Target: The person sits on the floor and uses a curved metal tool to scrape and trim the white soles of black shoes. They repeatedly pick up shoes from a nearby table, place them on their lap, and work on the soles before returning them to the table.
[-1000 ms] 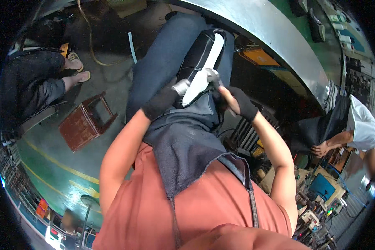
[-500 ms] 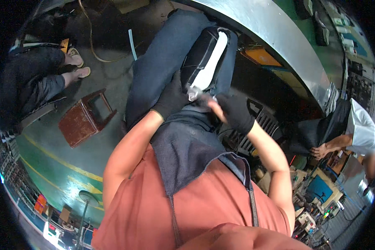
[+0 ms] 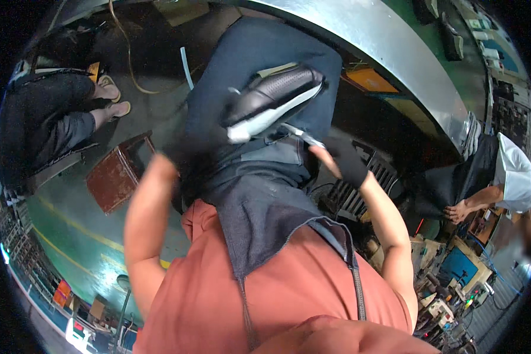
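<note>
Across my apron-covered lap point(image 3: 242, 53) lies a black shoe point(image 3: 277, 94) with a perforated upper and a white strip along its lower side. Its toe points to the far right, and its other end is beside my left hand point(image 3: 203, 150). That hand wears a black glove and is smeared by motion; its fingers cannot be made out, nor whether it touches the shoe. My right hand point(image 3: 342, 162), in a black glove with bare fingertips, is closed on a slim silver metal tool point(image 3: 304, 135). The tool's tip is near the shoe's white side, apparently apart from it.
A long metal-sided bench point(image 3: 413, 65) curves past my knees at the far right. A brown stool point(image 3: 115, 177) stands on the floor to the left. Another person's feet point(image 3: 115, 100) are at the left. At the right, a co-worker's hand point(image 3: 457, 212) rests near dark cloth.
The shoe has turned from lengthwise, with its white side up, to lying slantwise, showing its black upper. My left hand has moved left; my right hand has drawn the tool slightly right.
</note>
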`<action>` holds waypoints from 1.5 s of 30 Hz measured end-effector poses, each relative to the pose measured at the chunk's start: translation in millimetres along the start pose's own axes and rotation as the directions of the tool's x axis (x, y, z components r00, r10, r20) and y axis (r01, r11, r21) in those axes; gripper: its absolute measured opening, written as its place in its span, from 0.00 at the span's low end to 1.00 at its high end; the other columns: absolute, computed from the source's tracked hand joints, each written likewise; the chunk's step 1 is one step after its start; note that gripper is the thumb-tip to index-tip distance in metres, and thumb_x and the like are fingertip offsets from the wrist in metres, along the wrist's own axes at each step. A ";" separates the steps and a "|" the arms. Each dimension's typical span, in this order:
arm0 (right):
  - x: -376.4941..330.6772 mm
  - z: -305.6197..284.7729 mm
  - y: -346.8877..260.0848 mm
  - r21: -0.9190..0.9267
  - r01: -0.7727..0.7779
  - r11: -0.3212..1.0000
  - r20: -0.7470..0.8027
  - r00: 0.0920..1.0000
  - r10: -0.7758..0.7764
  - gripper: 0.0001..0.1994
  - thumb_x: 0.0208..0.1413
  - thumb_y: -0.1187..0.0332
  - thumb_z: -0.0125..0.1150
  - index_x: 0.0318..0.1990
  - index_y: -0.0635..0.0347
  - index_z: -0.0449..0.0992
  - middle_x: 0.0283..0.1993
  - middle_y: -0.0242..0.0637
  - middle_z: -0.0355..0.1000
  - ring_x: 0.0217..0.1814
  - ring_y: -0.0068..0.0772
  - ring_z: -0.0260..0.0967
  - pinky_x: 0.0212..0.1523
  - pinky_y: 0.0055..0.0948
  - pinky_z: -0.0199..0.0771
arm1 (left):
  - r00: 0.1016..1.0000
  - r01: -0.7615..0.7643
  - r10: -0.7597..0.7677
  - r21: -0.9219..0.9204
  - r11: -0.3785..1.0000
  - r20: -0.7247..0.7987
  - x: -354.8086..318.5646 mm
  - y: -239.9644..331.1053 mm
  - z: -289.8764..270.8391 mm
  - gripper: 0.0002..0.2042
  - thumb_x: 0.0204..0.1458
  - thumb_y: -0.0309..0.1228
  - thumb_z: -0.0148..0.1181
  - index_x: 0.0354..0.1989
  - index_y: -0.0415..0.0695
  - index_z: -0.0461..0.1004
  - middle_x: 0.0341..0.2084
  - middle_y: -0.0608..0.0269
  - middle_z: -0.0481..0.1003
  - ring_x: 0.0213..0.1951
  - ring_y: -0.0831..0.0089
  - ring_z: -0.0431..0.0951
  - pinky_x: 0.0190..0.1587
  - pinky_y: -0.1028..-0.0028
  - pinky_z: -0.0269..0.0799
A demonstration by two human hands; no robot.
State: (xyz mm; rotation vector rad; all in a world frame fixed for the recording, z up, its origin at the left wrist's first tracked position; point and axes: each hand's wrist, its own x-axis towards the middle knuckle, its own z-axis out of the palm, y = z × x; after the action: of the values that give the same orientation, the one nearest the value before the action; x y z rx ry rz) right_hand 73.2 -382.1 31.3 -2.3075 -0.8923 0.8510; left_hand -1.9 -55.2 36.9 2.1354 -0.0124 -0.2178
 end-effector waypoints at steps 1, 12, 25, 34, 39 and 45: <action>-14.6 -11.6 -2.2 0.057 -0.084 0.995 0.048 0.996 0.082 0.18 0.57 0.56 0.53 0.32 0.66 0.72 0.27 0.48 0.70 0.27 0.41 0.67 0.30 0.36 0.66 | 0.964 0.240 -0.250 0.106 0.965 0.088 5.2 46.7 -41.4 0.33 0.33 0.45 0.72 0.46 0.38 0.70 0.41 0.50 0.74 0.44 0.60 0.76 0.49 0.66 0.69; -16.2 -28.5 2.2 0.413 -0.159 0.897 -0.018 0.983 0.182 0.20 0.63 0.55 0.44 0.31 0.66 0.71 0.24 0.30 0.67 0.26 0.21 0.63 0.30 0.24 0.65 | 0.954 0.173 -0.292 -0.681 0.711 -0.063 36.4 -35.5 70.7 0.31 0.51 0.43 0.60 0.59 0.36 0.61 0.43 0.44 0.74 0.45 0.52 0.75 0.50 0.68 0.68; 82.2 -34.5 19.3 -0.480 0.347 0.806 0.177 0.938 -0.298 0.22 0.59 0.49 0.46 0.33 0.62 0.73 0.27 0.49 0.72 0.26 0.47 0.71 0.27 0.39 0.71 | 0.983 0.089 -0.138 -0.336 0.938 -0.125 37.5 -26.3 111.3 0.34 0.56 0.44 0.50 0.65 0.37 0.47 0.58 0.38 0.58 0.61 0.54 0.59 0.60 0.66 0.55; 61.6 -72.3 -92.5 -0.592 0.316 0.742 0.309 0.939 -0.153 0.13 0.50 0.59 0.55 0.26 0.61 0.77 0.24 0.47 0.72 0.26 0.45 0.73 0.30 0.39 0.74 | 0.820 0.029 -0.043 -0.034 0.999 -0.570 63.1 -44.5 107.7 0.30 0.56 0.38 0.50 0.62 0.34 0.49 0.55 0.38 0.62 0.57 0.48 0.63 0.57 0.64 0.58; 72.8 -22.8 -66.8 -0.193 0.744 0.639 0.144 0.666 -0.732 0.18 0.57 0.54 0.50 0.31 0.63 0.72 0.29 0.48 0.71 0.31 0.48 0.71 0.34 0.38 0.72 | 0.976 0.174 -0.173 -0.002 0.985 -0.133 66.5 -30.6 57.7 0.26 0.57 0.37 0.49 0.61 0.38 0.54 0.52 0.45 0.65 0.52 0.58 0.68 0.56 0.64 0.60; 51.5 -35.7 -6.2 0.134 -0.043 0.990 0.164 0.986 0.021 0.22 0.62 0.52 0.42 0.37 0.66 0.71 0.30 0.44 0.70 0.30 0.35 0.67 0.36 0.33 0.68 | 0.988 0.002 -0.026 -0.148 0.989 -0.155 65.2 -27.1 62.9 0.30 0.53 0.37 0.56 0.61 0.39 0.51 0.51 0.51 0.66 0.52 0.60 0.67 0.57 0.66 0.60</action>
State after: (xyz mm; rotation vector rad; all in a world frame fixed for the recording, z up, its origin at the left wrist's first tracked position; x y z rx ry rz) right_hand 126.1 -349.2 40.4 -2.1628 -0.8377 1.0923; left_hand 50.1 -99.1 -28.9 1.9994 0.1075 -0.0561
